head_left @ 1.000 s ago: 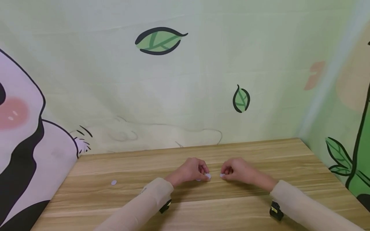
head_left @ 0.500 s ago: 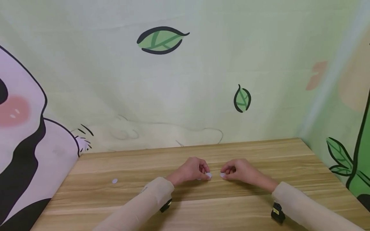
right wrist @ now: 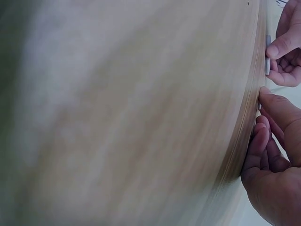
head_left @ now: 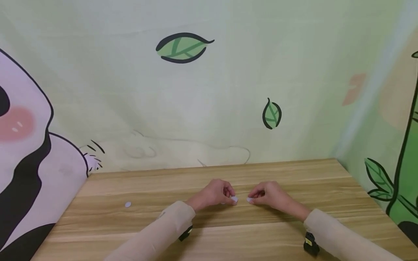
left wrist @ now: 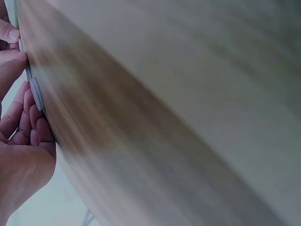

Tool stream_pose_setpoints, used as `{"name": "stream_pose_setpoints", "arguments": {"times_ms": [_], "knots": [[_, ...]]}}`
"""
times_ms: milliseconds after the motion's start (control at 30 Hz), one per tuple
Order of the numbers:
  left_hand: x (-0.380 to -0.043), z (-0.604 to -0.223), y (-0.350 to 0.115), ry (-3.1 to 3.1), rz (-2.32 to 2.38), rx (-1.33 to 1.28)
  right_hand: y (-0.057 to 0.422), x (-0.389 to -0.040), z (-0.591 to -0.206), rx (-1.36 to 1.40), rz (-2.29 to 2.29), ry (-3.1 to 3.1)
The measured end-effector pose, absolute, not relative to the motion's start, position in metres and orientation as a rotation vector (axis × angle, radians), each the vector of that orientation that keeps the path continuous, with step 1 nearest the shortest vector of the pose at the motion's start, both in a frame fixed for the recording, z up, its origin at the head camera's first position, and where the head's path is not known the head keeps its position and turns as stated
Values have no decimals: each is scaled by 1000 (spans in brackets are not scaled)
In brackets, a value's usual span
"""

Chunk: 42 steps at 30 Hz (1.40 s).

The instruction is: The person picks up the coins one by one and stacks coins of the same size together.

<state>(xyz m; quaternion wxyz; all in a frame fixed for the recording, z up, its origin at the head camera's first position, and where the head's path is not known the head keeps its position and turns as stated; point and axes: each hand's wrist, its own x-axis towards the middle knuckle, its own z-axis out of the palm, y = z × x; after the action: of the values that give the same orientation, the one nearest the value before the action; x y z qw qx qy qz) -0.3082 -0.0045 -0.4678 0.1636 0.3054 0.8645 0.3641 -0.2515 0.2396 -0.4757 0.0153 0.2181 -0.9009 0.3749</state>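
In the head view, my left hand [head_left: 217,192] pinches a small white disc [head_left: 234,199] at the table surface. Beneath that hand peeks a sliver of another white disc [head_left: 223,203]; the left wrist view has this disc [left wrist: 36,94] beside the curled fingers. Facing it across a narrow gap, my right hand [head_left: 269,194] has finger and thumb on a white disc [head_left: 249,199], partly covered by its fingertips. The right wrist view catches both hands low over the wood, with a pale disc [right wrist: 267,66] by the left hand's fingers. Any markings on the discs are too small to tell.
One more white disc [head_left: 128,204] lies alone on the left part of the wooden table [head_left: 183,235]. A cloth backdrop [head_left: 228,83] with leaf and panda drawings rises behind the table's far edge and along its sides.
Both hands keep nearly the same pose, still at their discs. The whole view shifts slightly with the head; no disc visibly changes place on the table.
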Motion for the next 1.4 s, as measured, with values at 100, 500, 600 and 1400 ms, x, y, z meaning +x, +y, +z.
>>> {"name": "stream_pose_setpoints", "arguments": {"times_ms": [100, 500, 600, 1400], "knots": [[-308, -468, -6, 2453, 1058, 862, 239, -252, -477, 671, 1173, -2810], [-305, -454, -34, 2461, 1059, 958, 236, -251, -474, 697, 1076, -2827], [-305, -443, -54, 2520, 1061, 981, 235, -250, -472, 692, 1026, -2822], [-298, -425, -268, 2980, 844, 644, 229, -246, -462, 659, 894, -2882]]}}
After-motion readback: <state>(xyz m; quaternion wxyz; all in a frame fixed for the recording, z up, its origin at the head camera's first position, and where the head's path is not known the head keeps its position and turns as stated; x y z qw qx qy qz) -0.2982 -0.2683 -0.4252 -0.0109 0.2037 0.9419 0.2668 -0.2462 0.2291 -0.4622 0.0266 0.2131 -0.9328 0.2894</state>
